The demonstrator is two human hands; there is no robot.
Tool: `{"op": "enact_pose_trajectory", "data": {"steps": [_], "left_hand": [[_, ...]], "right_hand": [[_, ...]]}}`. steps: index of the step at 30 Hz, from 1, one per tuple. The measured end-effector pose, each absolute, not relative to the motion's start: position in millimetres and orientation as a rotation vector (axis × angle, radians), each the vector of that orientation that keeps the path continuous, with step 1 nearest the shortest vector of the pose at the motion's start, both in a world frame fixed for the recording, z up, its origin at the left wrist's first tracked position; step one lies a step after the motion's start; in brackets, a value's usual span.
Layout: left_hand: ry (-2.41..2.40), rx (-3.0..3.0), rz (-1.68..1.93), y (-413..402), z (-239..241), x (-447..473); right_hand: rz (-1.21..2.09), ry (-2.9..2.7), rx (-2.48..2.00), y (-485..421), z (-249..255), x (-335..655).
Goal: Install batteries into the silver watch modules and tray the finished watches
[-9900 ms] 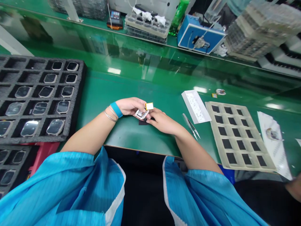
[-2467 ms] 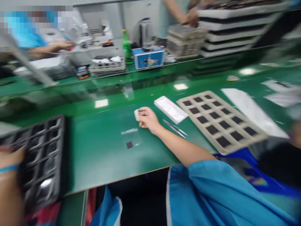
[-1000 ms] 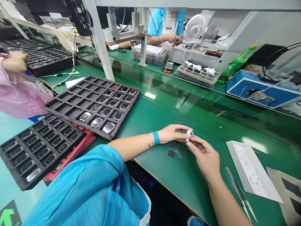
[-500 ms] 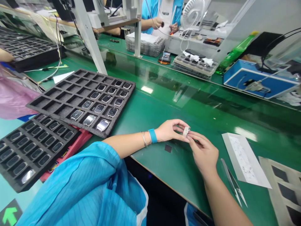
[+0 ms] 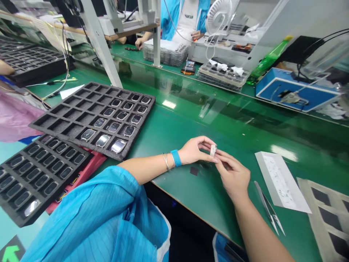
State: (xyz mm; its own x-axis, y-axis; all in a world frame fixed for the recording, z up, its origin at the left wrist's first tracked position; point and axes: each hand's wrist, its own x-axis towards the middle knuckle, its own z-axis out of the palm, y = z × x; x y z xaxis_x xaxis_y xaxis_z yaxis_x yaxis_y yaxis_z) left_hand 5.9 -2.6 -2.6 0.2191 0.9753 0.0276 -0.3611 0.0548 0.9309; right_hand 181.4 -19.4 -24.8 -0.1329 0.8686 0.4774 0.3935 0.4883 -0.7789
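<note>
My left hand [image 5: 194,151] and my right hand [image 5: 232,175] meet above the green bench mat, with the fingertips of both pinching a small white rectangular part [image 5: 212,150]. A bit of metal shows at its upper end, and the fingers hide most of it. A small black square pad [image 5: 194,171] lies on the mat just below my hands. To the right of my right hand rest steel tweezers [image 5: 268,208] beside a white paper-lined tray [image 5: 280,180]. My left wrist wears a blue band and thin bangles.
Two black foam trays [image 5: 91,120] holding several watch bodies lie to the left, the nearer one [image 5: 40,174] over a red tray [image 5: 81,171]. A beige tray with black squares [image 5: 324,218] sits at right. A blue tester box [image 5: 283,91] and a co-worker [image 5: 185,22] stand beyond.
The view has swung left and up. My left hand has returned from the black tray to my right hand, and both now pinch the white part. The yellow-topped piece no longer shows.
</note>
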Motion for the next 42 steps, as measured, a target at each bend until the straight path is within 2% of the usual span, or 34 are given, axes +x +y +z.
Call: {"op": "enact_pose_trajectory", "data": {"steps": [23,29,32,37,40,42], "left_hand": [[0.832,1.071,1.251,-8,0,8],[0.843,1.053,1.239,-7,-2,9],[0.813,0.962,1.224,-4,-3,7],[0.700,0.732,1.155,0,3,-4],[0.649,0.723,1.152,2,6,-11],[0.640,0.759,1.145,3,7,-14]], "right_hand": [[0.668,-1.707,-1.097,-18,-23,179],[0.547,-1.764,-1.122,-21,-15,173],[0.372,-1.792,-1.154,-17,-4,181],[-0.013,-1.629,-1.601,7,23,243],[-0.048,-1.421,-1.999,20,30,289],[0.002,-1.376,-2.053,23,30,303]]}}
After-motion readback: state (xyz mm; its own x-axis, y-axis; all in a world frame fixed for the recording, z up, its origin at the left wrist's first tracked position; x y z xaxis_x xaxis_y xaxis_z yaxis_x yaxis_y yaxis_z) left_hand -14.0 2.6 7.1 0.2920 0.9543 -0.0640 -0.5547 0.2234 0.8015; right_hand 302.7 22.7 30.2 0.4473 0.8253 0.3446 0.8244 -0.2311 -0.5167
